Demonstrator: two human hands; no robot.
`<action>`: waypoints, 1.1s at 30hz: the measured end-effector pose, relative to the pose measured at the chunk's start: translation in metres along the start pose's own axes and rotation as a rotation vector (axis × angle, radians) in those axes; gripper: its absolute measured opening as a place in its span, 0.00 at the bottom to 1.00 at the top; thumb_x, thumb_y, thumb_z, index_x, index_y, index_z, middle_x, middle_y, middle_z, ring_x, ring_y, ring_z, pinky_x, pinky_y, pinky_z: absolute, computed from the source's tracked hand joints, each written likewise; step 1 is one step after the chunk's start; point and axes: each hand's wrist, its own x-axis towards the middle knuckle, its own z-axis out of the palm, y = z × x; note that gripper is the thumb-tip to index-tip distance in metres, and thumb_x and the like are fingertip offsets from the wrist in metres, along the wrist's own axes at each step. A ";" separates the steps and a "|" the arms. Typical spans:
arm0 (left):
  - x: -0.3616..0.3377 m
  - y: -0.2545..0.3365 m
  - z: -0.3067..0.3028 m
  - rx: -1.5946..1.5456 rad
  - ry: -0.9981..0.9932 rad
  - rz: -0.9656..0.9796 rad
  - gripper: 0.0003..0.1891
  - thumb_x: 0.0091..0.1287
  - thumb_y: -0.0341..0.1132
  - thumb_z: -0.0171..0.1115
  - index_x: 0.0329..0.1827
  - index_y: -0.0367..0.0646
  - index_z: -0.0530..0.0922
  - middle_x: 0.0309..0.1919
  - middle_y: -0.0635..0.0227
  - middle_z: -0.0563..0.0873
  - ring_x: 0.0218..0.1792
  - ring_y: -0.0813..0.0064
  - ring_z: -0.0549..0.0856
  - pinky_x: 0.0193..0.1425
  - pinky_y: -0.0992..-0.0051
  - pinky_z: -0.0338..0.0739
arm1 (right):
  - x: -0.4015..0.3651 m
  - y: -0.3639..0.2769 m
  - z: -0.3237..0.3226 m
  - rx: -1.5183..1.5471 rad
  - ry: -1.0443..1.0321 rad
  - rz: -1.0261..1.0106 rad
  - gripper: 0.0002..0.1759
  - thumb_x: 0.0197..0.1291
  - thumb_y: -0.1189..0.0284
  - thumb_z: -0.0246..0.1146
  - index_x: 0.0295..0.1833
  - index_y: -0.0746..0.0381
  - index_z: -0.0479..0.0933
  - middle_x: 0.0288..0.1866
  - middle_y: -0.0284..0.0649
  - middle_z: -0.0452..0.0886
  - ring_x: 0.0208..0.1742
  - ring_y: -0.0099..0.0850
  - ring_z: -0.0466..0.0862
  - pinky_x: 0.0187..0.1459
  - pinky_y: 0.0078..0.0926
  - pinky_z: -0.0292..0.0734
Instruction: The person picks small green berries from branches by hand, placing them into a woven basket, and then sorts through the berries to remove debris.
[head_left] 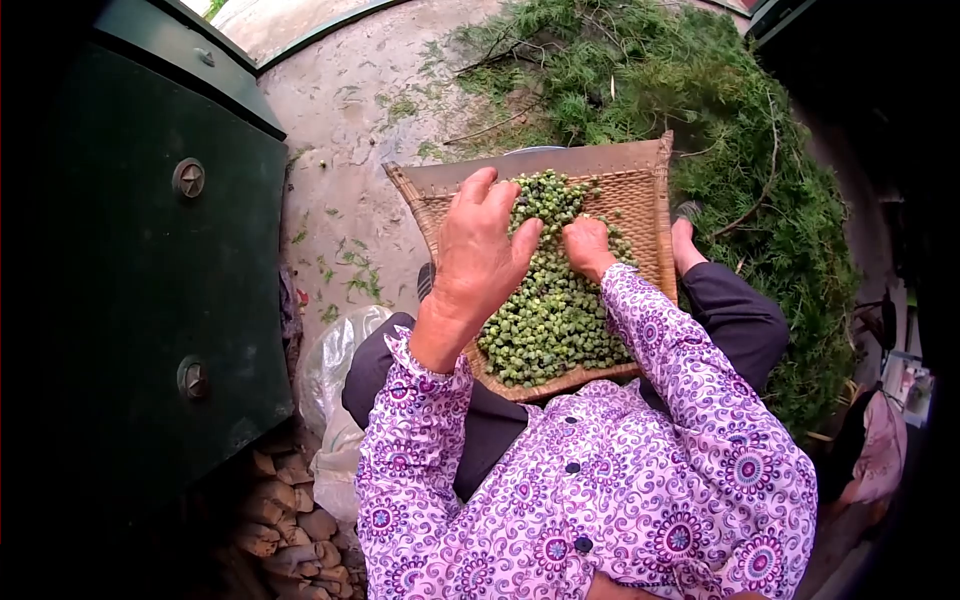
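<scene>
A woven winnowing basket (655, 225) rests across my lap, with a smooth board-like strip along its far edge. Heaped inside it are small round green cones or berries (550, 320), a few of them dark. My left hand (478, 250) is raised over the basket's left side, thumb and fingers apart, and nothing shows in it. Closer to the middle, my right hand (587, 245) is curled down at the heap with its fingers closed. Whatever those fingers hold is hidden.
Cut evergreen branches (740, 130) lie piled beyond and right of the basket. To the left stands a dark green metal door (130, 250). A clear plastic bag (335, 370) sits by my left leg, with stacked split wood (290, 520) below it.
</scene>
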 end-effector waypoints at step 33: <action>-0.033 0.023 0.069 -0.972 -0.618 -0.534 0.11 0.55 0.22 0.63 0.39 0.36 0.73 0.26 0.69 0.79 0.24 0.81 0.79 0.27 0.81 0.77 | -0.144 0.013 -0.109 2.498 0.253 0.366 0.06 0.62 0.71 0.58 0.33 0.58 0.72 0.23 0.30 0.74 0.24 0.23 0.75 0.29 0.23 0.73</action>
